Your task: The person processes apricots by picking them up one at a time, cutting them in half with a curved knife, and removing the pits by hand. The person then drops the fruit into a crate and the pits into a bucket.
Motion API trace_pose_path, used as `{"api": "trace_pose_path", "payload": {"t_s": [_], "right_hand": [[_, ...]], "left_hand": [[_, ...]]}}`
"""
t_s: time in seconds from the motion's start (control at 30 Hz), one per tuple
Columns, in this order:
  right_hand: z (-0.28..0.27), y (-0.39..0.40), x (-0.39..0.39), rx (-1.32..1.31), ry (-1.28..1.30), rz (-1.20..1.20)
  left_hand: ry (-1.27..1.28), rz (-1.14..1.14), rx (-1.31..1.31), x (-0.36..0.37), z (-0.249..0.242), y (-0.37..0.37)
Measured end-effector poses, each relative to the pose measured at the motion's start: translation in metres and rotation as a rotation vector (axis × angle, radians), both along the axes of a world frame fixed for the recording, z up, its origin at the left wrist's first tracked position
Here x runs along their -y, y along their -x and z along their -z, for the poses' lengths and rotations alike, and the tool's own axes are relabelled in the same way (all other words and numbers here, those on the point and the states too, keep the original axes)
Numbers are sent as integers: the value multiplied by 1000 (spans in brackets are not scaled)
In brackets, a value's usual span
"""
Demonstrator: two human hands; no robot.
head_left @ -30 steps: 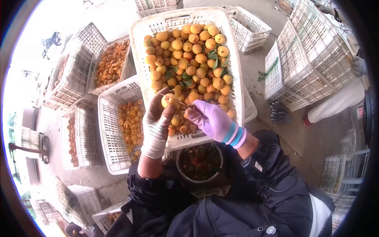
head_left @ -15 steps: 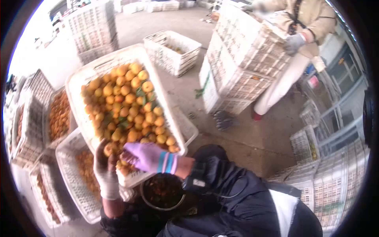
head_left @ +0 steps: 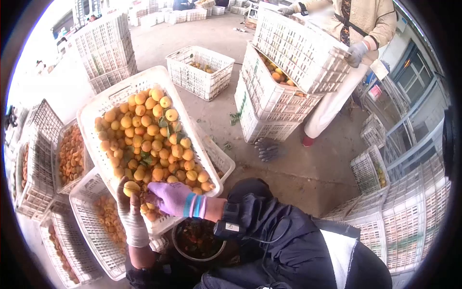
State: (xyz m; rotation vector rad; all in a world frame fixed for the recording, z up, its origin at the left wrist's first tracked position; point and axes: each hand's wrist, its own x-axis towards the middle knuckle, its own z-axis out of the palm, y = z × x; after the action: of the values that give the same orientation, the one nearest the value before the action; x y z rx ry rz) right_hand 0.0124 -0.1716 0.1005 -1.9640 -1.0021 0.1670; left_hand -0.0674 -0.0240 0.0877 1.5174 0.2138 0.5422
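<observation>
No brand, label or lettering can be read on anything in view. The ground is bare grey concrete floor [head_left: 298, 168] in an open yard crowded with white lattice plastic crates, stacked high along the right edge and in the far left corner; a dark glove [head_left: 267, 149] lies on the concrete beside a crate stack [head_left: 274, 101]. At that stack a co-worker [head_left: 356, 29] in a beige jacket and grey gloves tips a crate [head_left: 301, 48] over it. The left hand [head_left: 130, 212], in a white knit glove, is closed round one apricot [head_left: 131, 188], lifted at the near edge of the big tilted crate [head_left: 96, 111]. The fruit is round, yellow-orange and smooth. The right hand [head_left: 173, 197], in a lilac glove with blue cuff stripes, is curled close against the fruit; whether it grips anything there cannot be told. The big crate is heaped with whole apricots and a few green leaves. Below the hands sits a round metal bucket [head_left: 198, 239] of dark scraps, and crates of cut fruit [head_left: 72, 154] lie to the left.
</observation>
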Motion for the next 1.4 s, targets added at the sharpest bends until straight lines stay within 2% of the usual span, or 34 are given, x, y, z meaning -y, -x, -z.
{"api": "trace_pose_path", "payload": {"t_s": [0.13, 0.33, 0.4, 0.5, 0.63, 0.77, 0.8, 0.87, 0.93, 1.0, 1.03, 1.07, 1.13, 1.27, 1.33, 1.4], "right_hand": [[6, 1, -5, 26, 8, 8], [9, 5, -13, 32, 19, 37], [12, 6, -10, 80, 41, 69], [0, 6, -6, 25, 64, 44], [3, 7, -5, 41, 57, 51], [6, 8, -8, 73, 55, 76], [8, 9, -9, 73, 53, 77], [9, 10, -9, 63, 96, 76], [7, 8, -6, 54, 113, 78], [3, 5, -3, 47, 126, 80], [2, 2, -1, -26, 143, 62], [3, 0, 1, -100, 160, 45], [4, 2, 2, -31, 160, 68], [-4, 7, 1, -96, 100, 70], [1, 7, 0, -29, 35, 51], [7, 7, -3, 6, 37, 55]], "left_hand": [[12, -34, 42, 7, -6, -2], [215, -31, 54, 4, 14, -5], [163, -51, 49, 4, 20, -3], [-65, -40, -17, 5, 9, -2], [-38, -20, -47, 0, 14, -1], [386, -19, 67, 5, 30, -9], [383, -17, 68, 3, 32, -9], [656, 82, 84, -2, 36, -11], [634, -3, 45, 4, 29, -13], [689, 146, 19, -3, 32, -14], [464, 112, -27, -13, 30, -13], [463, 120, -25, -11, 32, -12], [-11, -48, -43, 8, 7, -7], [89, -27, 15, 10, 12, -7], [65, -62, 23, 9, 24, -9], [317, -20, 60, 6, 33, -8]]}}
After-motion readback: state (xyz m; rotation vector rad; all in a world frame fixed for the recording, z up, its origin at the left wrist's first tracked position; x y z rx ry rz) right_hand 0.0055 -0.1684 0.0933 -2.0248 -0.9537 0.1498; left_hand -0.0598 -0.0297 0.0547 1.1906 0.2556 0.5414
